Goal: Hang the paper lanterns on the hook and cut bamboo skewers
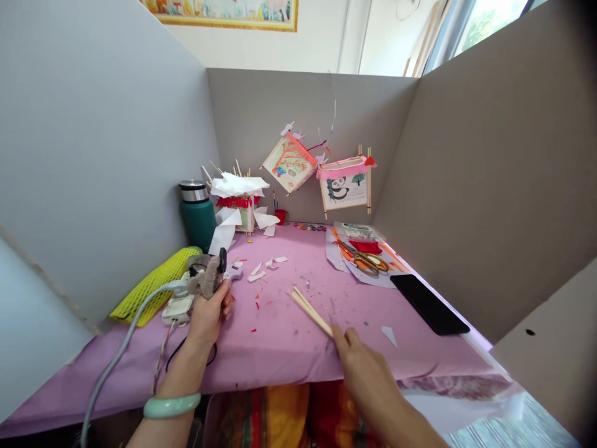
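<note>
- Head view: a pink-covered surface (pixel 275 348) stands within grey partitions (pixel 289 93), a framed picture (pixel 228 10) beyond.
- Your right hand (pixel 361 361) pinches pale wooden sticks (pixel 313 312), pointing forward-left from its fingers.
- Your left hand (pixel 209 317) curls at a fuzzy grey object (pixel 208 280); whether gripped, I cannot tell.

Grey partitions (pixel 265 102), bright window (pixel 492 23)

Beyond one pair of gold-handled scissors (pixel 358 254) hang two picture lanterns (pixel 345 191); right of the scissors lies one black phone (pixel 429 305); to the scissors' left are at least two wooden sticks (pixel 312 311), one red cup (pixel 282 216), one teal bottle (pixel 198 219) and one yellow mesh sleeve (pixel 153 283).
</note>
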A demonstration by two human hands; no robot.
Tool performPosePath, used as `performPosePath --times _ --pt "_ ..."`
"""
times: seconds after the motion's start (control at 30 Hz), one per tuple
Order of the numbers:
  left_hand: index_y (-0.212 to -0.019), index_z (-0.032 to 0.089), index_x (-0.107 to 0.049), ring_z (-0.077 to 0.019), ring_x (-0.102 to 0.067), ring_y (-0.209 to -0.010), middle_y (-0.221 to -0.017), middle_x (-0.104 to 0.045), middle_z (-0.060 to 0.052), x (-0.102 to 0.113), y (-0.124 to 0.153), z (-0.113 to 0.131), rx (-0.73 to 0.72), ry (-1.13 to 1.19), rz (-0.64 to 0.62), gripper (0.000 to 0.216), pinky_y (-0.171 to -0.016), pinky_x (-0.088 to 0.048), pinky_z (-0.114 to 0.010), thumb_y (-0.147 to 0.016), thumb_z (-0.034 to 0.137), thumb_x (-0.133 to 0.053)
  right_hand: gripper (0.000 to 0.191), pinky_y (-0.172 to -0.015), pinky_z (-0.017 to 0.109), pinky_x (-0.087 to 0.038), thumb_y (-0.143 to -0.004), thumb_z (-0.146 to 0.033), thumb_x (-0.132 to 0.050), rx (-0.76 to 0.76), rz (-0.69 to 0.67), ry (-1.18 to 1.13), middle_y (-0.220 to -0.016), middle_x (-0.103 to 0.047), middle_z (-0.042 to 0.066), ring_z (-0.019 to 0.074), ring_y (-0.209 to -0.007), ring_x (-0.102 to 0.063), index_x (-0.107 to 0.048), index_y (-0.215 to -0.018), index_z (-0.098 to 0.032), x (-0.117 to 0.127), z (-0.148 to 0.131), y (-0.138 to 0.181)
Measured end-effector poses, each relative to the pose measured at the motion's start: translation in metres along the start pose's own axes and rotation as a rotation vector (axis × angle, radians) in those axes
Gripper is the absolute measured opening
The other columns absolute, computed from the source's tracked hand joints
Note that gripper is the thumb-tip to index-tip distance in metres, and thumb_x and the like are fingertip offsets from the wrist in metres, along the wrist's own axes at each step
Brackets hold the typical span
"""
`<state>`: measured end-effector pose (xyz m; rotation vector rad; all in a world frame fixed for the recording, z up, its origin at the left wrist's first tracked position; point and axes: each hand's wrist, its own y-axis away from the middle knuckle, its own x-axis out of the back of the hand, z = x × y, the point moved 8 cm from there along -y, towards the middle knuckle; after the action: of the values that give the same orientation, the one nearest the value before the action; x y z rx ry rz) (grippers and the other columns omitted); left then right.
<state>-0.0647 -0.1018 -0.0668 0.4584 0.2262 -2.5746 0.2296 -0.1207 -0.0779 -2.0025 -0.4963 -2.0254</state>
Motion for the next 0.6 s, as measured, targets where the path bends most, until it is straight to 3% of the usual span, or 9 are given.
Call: performPosePath --times 0.1,0.13,0.27,0.37,0.43,0.5,0.6 --pt "-0.077 0.018 -0.049 -0.0032 -0.032 -0.036 -0.050 -0.036 0.009 -0.002 -0.001 0.003 0.032 0.106 -0.088 0.022 -0.035 -0.024 -0.017 -0.073 0.033 -0.065 0.071 -0.059 0.026 -0.040 -0.069 0.003 -0.036 0.237 -0.021 -0.057 -0.106 -0.055 0.010 0.0177 -0.073 -0.061 -0.035 -0.135 -0.022 -0.001 -0.027 -0.004" --pt "-0.077 0.018 -0.049 -0.0030 -0.031 -0.037 -0.050 -0.036 0.009 -0.001 -0.002 0.003 0.040 0.130 -0.092 0.022 -0.035 -0.025 -0.016 -0.074 0.033 -0.065 0.071 -0.060 0.025 -0.040 -0.069 0.003 -0.036 0.248 0.005 -0.070 -0.104 -0.055 0.009 0.0172 -0.074 -0.060 -0.035 -0.135 -0.024 0.003 -0.031 -0.006" --pt "-0.075 0.017 -0.049 -0.0027 -0.030 -0.037 -0.050 -0.035 0.009 0.002 -0.002 0.002 0.054 0.167 -0.089 0.021 -0.034 -0.024 -0.016 -0.074 0.032 -0.064 0.066 -0.058 0.026 -0.037 -0.069 0.006 -0.035 0.070 0.035 -0.012 -0.101 -0.055 0.011 0.0179 -0.071 -0.060 -0.040 -0.130 -0.018 0.013 -0.025 -0.020" --pt "-0.076 0.018 -0.049 -0.0031 -0.031 -0.037 -0.051 -0.036 0.009 0.002 -0.001 0.002 0.044 0.160 -0.090 0.020 -0.034 -0.024 -0.016 -0.076 0.032 -0.063 0.057 -0.057 0.025 -0.036 -0.068 0.003 -0.039 0.198 0.021 -0.029 -0.095 -0.057 0.006 0.0177 -0.072 -0.061 -0.049 -0.117 -0.022 0.021 -0.035 -0.035" --pt "-0.079 0.018 -0.050 -0.0032 -0.032 -0.037 -0.051 -0.037 0.009 0.002 -0.001 0.002 0.030 0.153 -0.095 0.019 -0.035 -0.024 -0.016 -0.077 0.032 -0.063 0.047 -0.059 0.025 -0.037 -0.072 0.000 -0.039 0.164 0.082 -0.037 -0.094 -0.057 0.006 0.0177 -0.075 -0.061 -0.050 -0.111 -0.023 0.033 -0.029 -0.055" --pt "-0.082 0.018 -0.051 -0.0033 -0.033 -0.037 -0.051 -0.037 0.008 0.001 -0.001 0.003 0.023 0.138 -0.100 0.018 -0.035 -0.024 -0.016 -0.077 0.032 -0.062 0.041 -0.061 0.026 -0.038 -0.077 -0.002 -0.035 0.030 0.138 -0.013 -0.096 -0.056 0.009 0.0199 -0.079 -0.061 -0.049 -0.113 -0.018 0.045 -0.014 -0.085" --pt "-0.080 0.018 -0.050 -0.0034 -0.032 -0.037 -0.051 -0.037 0.009 0.000 -0.001 0.003 0.025 0.131 -0.097 0.019 -0.035 -0.024 -0.017 -0.076 0.032 -0.063 0.036 -0.061 0.028 -0.039 -0.077 0.000 -0.034 -0.015 0.129 0.005 -0.098 -0.055 0.016 0.0228 -0.081 -0.061 -0.052 -0.107 -0.009 0.049 -0.012 -0.124"
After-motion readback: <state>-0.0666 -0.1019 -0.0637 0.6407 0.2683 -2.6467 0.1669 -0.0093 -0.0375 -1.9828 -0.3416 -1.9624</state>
